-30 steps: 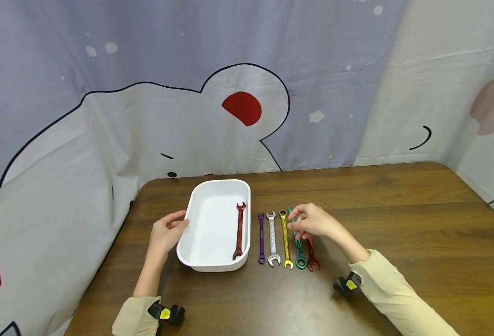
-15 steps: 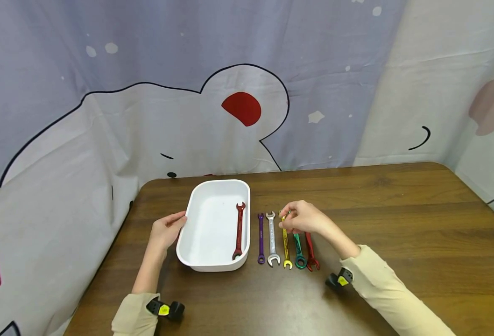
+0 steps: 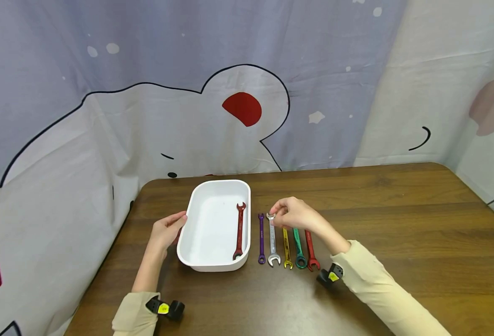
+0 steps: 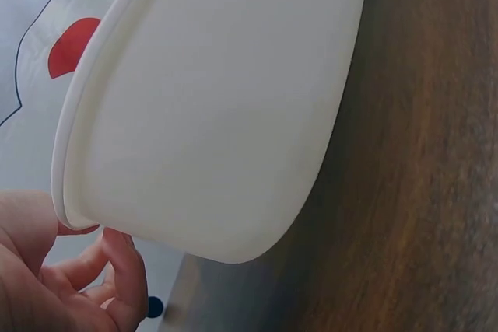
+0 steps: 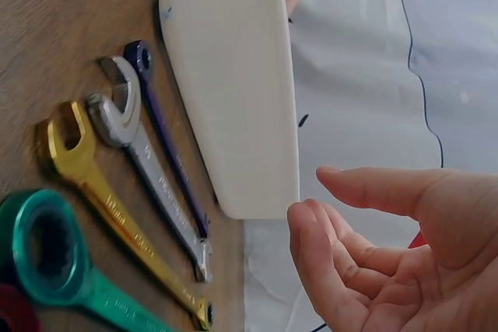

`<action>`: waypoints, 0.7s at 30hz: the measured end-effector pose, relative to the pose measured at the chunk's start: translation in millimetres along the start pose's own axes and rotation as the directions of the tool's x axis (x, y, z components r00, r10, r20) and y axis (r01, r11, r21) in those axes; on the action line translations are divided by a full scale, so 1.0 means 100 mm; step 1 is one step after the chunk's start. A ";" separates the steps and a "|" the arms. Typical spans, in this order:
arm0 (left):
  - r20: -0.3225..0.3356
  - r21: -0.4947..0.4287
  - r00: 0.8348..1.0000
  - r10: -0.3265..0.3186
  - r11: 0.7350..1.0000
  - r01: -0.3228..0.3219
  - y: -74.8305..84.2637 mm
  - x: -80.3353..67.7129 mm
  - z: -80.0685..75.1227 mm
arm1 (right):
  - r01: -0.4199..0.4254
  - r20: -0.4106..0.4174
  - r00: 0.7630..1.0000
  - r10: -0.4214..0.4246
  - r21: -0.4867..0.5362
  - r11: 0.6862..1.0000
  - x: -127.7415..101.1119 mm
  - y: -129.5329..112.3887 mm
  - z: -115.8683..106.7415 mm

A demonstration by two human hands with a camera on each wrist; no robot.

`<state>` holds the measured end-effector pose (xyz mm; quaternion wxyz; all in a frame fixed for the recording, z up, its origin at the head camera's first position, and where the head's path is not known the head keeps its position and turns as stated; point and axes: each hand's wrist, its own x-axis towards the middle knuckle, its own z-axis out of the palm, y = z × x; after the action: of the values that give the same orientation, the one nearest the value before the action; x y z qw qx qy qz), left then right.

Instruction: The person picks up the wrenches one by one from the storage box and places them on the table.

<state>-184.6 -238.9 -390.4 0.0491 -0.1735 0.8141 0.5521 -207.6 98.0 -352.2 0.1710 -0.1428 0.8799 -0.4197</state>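
My left hand [image 3: 165, 233] pinches the left rim of a white plastic tub [image 3: 207, 224]; in the left wrist view its thumb lies at the rim and its fingers curl beneath. Inside the tub, along the right side, lies a dark red open-end wrench [image 3: 239, 231]. Over the far ends of the wrenches right of the tub hovers my right hand [image 3: 295, 214], thumb and fingertips apart, holding nothing. The silver wrench [image 3: 272, 240] is nearest its fingertips. Beside it lie a purple wrench [image 3: 261, 238], a yellow wrench [image 3: 286, 247], a green wrench [image 3: 299, 249] and a red wrench [image 3: 312, 254].
Everything stands on a brown wooden table [image 3: 398, 224]. A printed curtain [image 3: 167, 126] hangs behind its far edge. The purple wrench lies close to the tub's right wall.
My right hand has moved left, from above the green wrench, past the yellow one, to the silver one. My left hand, the tub and the wrenches have stayed in place.
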 end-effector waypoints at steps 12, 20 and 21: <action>0.015 -0.035 0.999 -0.039 0.999 0.040 0.03 0.00 -0.02 | 0.016 0.017 1.000 -0.016 0.027 1.000 0.05 -0.17 0.07; 0.025 -0.044 0.999 -0.045 0.998 0.046 0.05 0.00 -0.02 | 0.020 0.015 1.000 -0.020 0.039 0.999 0.09 -0.27 0.11; 0.027 -0.047 0.999 -0.046 0.998 0.047 0.05 0.00 -0.02 | 0.016 0.017 1.000 -0.017 0.043 0.999 0.10 -0.27 0.11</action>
<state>-186.6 -238.7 -385.0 0.0681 -0.1866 0.7956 0.5723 -209.0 69.9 -338.8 0.1782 -0.1501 0.8678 -0.4388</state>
